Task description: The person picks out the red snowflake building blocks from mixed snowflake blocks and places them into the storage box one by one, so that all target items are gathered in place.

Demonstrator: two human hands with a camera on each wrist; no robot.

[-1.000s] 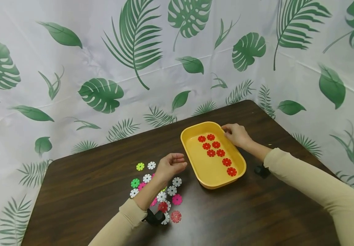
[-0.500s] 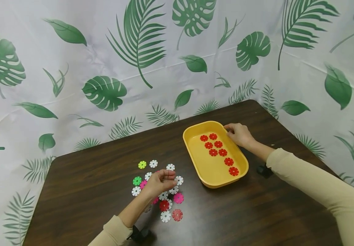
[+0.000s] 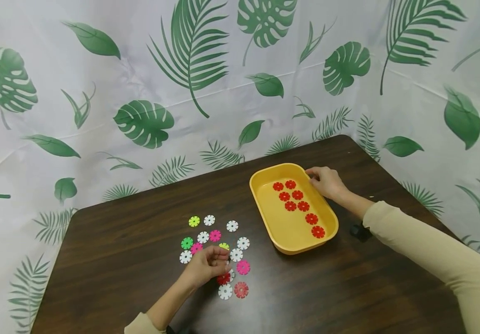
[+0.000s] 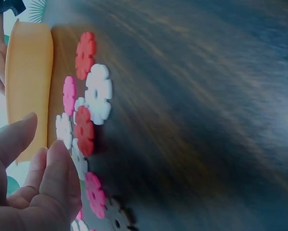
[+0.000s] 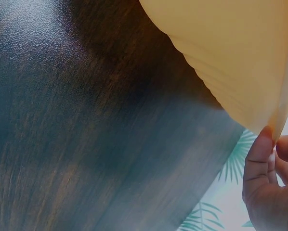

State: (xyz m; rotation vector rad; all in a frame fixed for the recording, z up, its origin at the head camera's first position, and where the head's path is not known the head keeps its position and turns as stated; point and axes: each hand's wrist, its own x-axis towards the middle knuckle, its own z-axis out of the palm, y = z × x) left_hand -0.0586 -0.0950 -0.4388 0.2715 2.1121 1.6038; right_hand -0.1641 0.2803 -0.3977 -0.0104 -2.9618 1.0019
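Note:
My left hand (image 3: 207, 266) hovers low over a loose cluster of notched, flower-shaped plastic discs. In the left wrist view its thumb (image 4: 14, 139) and fingers (image 4: 55, 178) stand apart with nothing between them. A red disc (image 3: 224, 278) lies closest to the fingertips, partly over a white one, with another white disc (image 3: 225, 291) and a pale red disc (image 3: 241, 290) nearby. My right hand (image 3: 326, 182) pinches the far right rim of a yellow tray (image 3: 273, 232). Several red discs (image 3: 297, 195) lie flat in that tray. The left hand hides part of the cluster.
Pink (image 3: 243, 267), green (image 3: 187, 243) and yellow-green (image 3: 194, 221) discs lie among the white ones on the dark wooden table (image 3: 131, 250). Behind it hangs a leaf-patterned cloth (image 3: 98, 93). One dark brown disc (image 4: 119, 216) shows in the left wrist view.
My left hand has moved from beside the tray back left and nearer, down over the discs. The right hand stays on the tray's rim. The view has shifted slightly.

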